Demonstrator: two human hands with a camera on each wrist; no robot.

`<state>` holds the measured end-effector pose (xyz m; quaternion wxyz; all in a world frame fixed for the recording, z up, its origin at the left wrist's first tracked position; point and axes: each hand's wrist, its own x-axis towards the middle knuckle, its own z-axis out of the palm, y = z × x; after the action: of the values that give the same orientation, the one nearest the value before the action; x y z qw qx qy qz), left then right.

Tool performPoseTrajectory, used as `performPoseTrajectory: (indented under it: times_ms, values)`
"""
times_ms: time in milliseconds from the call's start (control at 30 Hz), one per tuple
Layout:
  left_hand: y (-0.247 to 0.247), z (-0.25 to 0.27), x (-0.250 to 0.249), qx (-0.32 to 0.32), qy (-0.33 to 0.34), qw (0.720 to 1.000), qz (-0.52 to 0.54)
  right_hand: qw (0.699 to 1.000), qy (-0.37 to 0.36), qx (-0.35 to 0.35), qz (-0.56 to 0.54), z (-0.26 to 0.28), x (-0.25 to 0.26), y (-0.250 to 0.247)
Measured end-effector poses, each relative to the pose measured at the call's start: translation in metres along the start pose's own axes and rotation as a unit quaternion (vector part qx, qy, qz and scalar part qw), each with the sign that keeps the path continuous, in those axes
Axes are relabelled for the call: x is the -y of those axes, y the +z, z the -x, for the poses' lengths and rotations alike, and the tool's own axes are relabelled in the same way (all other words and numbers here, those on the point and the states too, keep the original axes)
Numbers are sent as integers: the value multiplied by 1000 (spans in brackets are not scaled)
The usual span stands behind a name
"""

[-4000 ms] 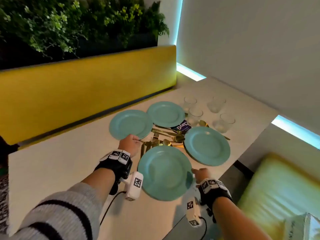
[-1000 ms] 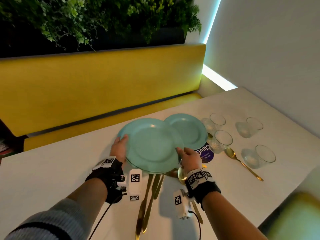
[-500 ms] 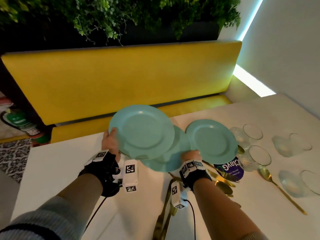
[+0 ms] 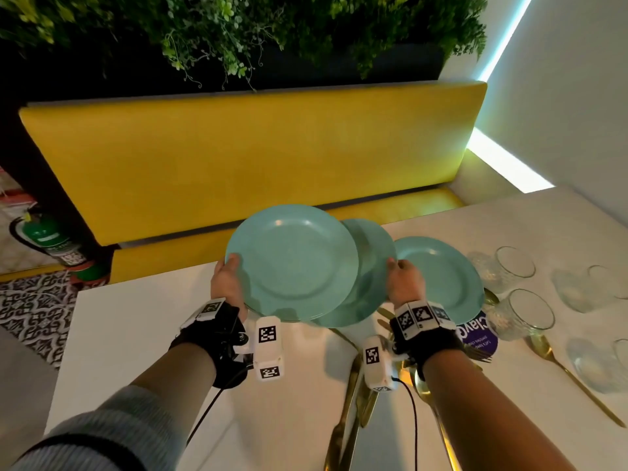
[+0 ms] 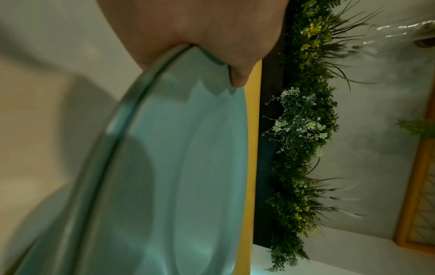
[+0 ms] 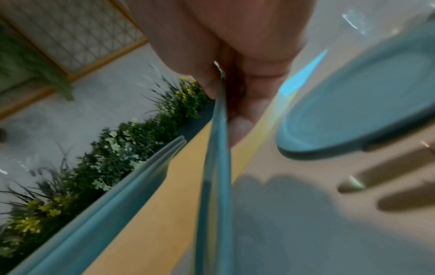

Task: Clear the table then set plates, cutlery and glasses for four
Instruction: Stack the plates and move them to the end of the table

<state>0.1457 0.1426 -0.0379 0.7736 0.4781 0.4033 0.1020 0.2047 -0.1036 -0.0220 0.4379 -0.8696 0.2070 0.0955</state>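
My left hand [image 4: 228, 278] grips the left rim of two stacked teal plates [image 4: 292, 263], held above the white table [image 4: 129, 328]; its thumb [image 5: 237, 78] lies on the top plate [image 5: 188, 167]. With my right hand [image 4: 396, 271] I pinch the right rim of a third teal plate [image 4: 372, 266], which sits partly under the stack. The right wrist view shows that plate edge-on [image 6: 216, 167], the stack [image 6: 105, 195] to its left. A fourth teal plate [image 4: 445, 277] lies on the table beside my right hand.
Several clear glasses [image 4: 523, 314] stand on the right of the table. Gold cutlery [image 4: 350, 402] and a gold spoon [image 4: 571, 375] lie near the front, by a purple card [image 4: 479, 331]. A yellow bench [image 4: 238, 158] runs behind the table under green plants [image 4: 272, 28].
Four seconds ago the plates lay spread on the table. A second ago both hands held one stack; since then my right hand has drawn one plate out to the right.
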Motion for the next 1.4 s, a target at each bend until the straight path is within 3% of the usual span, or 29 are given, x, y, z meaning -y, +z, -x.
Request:
performPoseTrajectory:
  times_ms: [167, 367, 567, 733, 900, 967, 1133, 1200, 1233, 1400]
  values:
    - [5, 10, -6, 20, -2, 1000, 1, 996, -51, -30, -74, 4, 8, -11]
    - [12, 27, -6, 37, 29, 998, -33, 988, -23, -27, -152, 18, 5, 3]
    - [12, 28, 0, 16, 75, 970, -229, 980, 35, -16, -196, 30, -13, 9]
    - [22, 31, 13, 82, 22, 986, -147, 958, 83, -3, -274, 35, -21, 3]
    - [30, 27, 26, 90, 9, 989, -117, 922, 167, 65, -343, 23, -27, -12]
    - [32, 23, 28, 87, 2, 991, -103, 938, 164, 64, -300, 8, -37, -25]
    - [35, 9, 31, 64, 17, 992, -111, 968, 186, -24, -167, -29, -80, -70]
    - [36, 4, 32, 58, 20, 991, -118, 985, 166, -29, -37, -33, -94, -75]
    - [36, 2, 33, 60, 21, 991, -122, 986, 162, -32, 30, -32, -97, -75]
    - [38, 0, 37, 69, 23, 989, -127, 981, 142, -3, 136, -34, -103, -74]
